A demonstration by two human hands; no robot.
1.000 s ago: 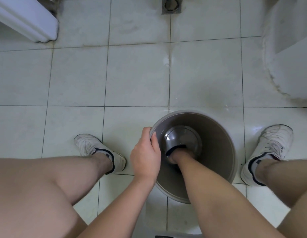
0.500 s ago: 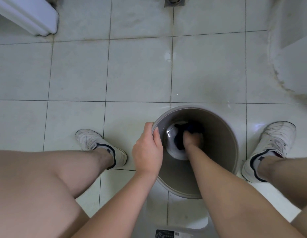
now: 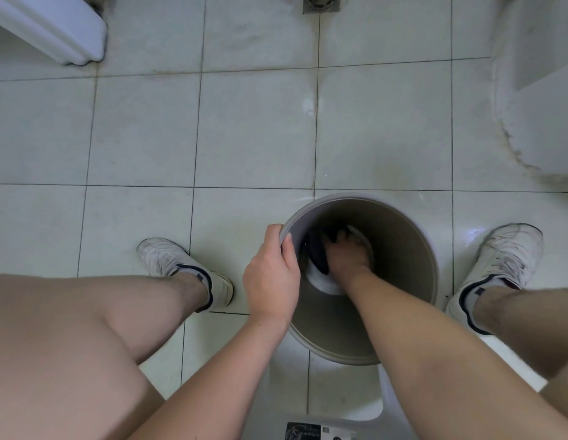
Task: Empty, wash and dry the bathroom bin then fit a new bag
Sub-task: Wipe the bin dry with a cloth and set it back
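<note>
A round grey-brown bin stands upright on the tiled floor between my feet. My left hand grips its left rim, thumb inside. My right hand is deep inside the bin, pressing a dark cloth against the bottom and lower left wall. The bin's pale bottom shows just under my wrist. The fingers of the right hand are partly hidden by the cloth.
My two white trainers flank the bin. A floor drain lies at the top centre. A white fixture base fills the right side, another white edge the top left. A white stool is under me.
My right hand with the cloth has slid from the near side of the bin's bottom across to the far left. The left hand keeps its hold on the rim.
</note>
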